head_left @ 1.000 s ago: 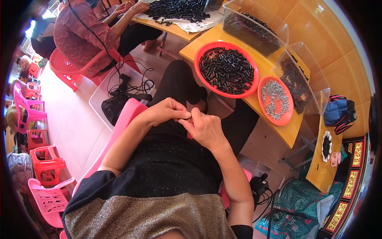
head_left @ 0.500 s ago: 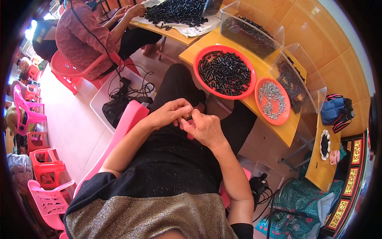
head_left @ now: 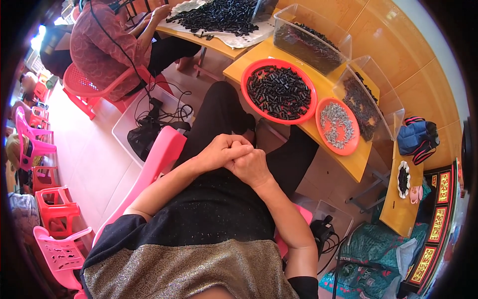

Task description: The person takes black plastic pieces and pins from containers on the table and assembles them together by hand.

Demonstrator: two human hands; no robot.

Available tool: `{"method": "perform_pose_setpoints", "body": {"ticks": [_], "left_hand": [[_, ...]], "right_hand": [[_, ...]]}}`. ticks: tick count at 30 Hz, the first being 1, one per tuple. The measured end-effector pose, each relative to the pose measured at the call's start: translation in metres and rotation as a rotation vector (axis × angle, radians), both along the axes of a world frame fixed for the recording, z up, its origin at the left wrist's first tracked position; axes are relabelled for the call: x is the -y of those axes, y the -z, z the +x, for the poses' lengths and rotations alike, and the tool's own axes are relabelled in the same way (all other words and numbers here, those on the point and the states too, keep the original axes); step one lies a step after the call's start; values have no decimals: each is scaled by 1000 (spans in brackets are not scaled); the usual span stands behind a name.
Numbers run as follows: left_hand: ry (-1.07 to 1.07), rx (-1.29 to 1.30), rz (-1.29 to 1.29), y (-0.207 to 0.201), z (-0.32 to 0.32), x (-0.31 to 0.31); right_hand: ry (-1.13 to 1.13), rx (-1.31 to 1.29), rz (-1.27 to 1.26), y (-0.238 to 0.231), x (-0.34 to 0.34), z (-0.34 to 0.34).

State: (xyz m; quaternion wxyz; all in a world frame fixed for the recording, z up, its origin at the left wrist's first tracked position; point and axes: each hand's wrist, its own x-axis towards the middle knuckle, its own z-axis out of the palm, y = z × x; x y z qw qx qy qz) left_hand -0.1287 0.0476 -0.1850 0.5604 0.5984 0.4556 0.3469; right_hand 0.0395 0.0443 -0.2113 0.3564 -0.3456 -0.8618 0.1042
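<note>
My left hand point(head_left: 221, 151) and my right hand point(head_left: 251, 167) are folded together above my lap, fingers closed around each other. Whatever lies between them, if anything, is hidden. Ahead and to the right, a red oval tray point(head_left: 286, 120) holds many short black cylindrical pieces point(head_left: 279, 92). Beside it sits a smaller red-orange oval tray point(head_left: 343, 151) with small silver-grey pieces point(head_left: 336, 119), perhaps screws. Both trays stand on a yellow table point(head_left: 356, 167), apart from my hands.
Two clear plastic bins point(head_left: 306, 37) with dark pieces stand at the table's back. Pink chair arm point(head_left: 167, 149) lies left of me; a clear bin point(head_left: 122, 132) with black cables is beyond it. A co-worker point(head_left: 102, 45) sits at far left. Teal bags point(head_left: 368, 254) lie at lower right.
Half a second ago my fingertips pinched a small dark piece between both hands. Now the hands have come together and closed over each other, and that piece is out of sight.
</note>
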Motion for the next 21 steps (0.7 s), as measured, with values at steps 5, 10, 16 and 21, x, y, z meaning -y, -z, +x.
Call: {"method": "perform_pose_setpoints", "body": {"ticks": [5,10,16,21], "left_hand": [[-50,10,-15,0,2,3],[-55,-3,-21,7,0,1],[-14,-47,4,15,-4,-2],[15,209,-106,3,-6,-3]], "right_hand": [[13,70,146,5,-1,-1],[17,41,140,9,-2,-3],[-9,-53,74,5,-6,-5],[29,-154,-36,-8,-5,1]]}}
